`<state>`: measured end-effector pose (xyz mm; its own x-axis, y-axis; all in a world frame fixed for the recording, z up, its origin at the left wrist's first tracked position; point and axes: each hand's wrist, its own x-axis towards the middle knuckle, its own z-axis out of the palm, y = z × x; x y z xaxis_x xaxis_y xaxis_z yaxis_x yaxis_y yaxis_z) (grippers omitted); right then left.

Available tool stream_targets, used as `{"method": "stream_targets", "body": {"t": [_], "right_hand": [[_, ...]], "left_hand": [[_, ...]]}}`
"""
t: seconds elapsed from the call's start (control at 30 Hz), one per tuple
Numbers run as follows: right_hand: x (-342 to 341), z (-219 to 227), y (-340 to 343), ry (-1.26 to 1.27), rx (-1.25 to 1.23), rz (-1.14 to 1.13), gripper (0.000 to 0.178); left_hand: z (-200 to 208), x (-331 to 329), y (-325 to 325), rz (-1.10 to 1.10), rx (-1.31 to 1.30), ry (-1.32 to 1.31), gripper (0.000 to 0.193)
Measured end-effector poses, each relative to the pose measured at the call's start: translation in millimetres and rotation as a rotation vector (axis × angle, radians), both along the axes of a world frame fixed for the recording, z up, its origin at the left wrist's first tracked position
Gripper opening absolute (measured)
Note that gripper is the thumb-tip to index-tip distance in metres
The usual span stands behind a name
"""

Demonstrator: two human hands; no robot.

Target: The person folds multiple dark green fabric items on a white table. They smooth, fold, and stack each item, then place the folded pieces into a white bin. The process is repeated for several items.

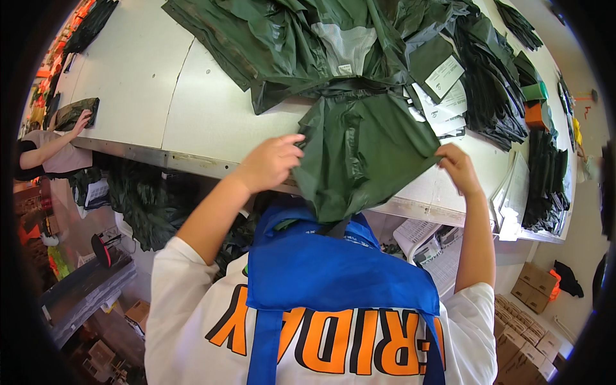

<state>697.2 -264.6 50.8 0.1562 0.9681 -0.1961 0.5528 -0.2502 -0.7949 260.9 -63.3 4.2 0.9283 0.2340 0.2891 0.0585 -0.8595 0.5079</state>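
Note:
A dark green, rubbery-looking jacket (276, 48) lies on the pale table, with grey mesh lining (350, 48) showing near its neck. Its hood (378, 144) is spread toward me and hangs over the table's front edge. At the hood's left edge, my left hand (271, 162) has its fingers closed on the fabric. My right hand (459, 168) pinches the hood's right corner between thumb and fingers, pulling it out to the side. The hood's lower tip droops above my blue apron (340, 266).
Right of the jacket lie paper labels (446, 117), a folded green pouch (433, 67) and stacked dark garments (491, 96). A green roll (535, 92) stands beyond. Far left, another person's hand (82, 122) touches a dark bundle. Cardboard boxes (534, 285) sit below right.

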Motion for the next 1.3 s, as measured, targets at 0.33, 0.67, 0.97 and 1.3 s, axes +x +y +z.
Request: {"method": "stream_targets", "body": {"t": [0.33, 0.67, 0.97, 1.3], "right_hand": [[-111.0, 4.8, 17.7, -0.278, 0.274, 0.126, 0.035], [-142.4, -14.5, -19.3, -0.278, -0.076, 0.575, 0.016], [-202.1, -54.8, 15.9, -0.604, 0.178, 0.267, 0.059], [-217.7, -79.1, 8.1, -0.221, -0.084, 0.358, 0.041]], "left_hand": [[-15.0, -19.8, -15.7, 0.49, -0.175, 0.209, 0.011], [-30.0, -39.9, -1.8, 0.811, -0.41, 0.17, 0.012], [-20.8, -3.4, -65.4, 1.131, -1.626, -0.422, 0.061], [1.7, 112.0, -85.8, 0.377, -0.655, 0.16, 0.075]]}}
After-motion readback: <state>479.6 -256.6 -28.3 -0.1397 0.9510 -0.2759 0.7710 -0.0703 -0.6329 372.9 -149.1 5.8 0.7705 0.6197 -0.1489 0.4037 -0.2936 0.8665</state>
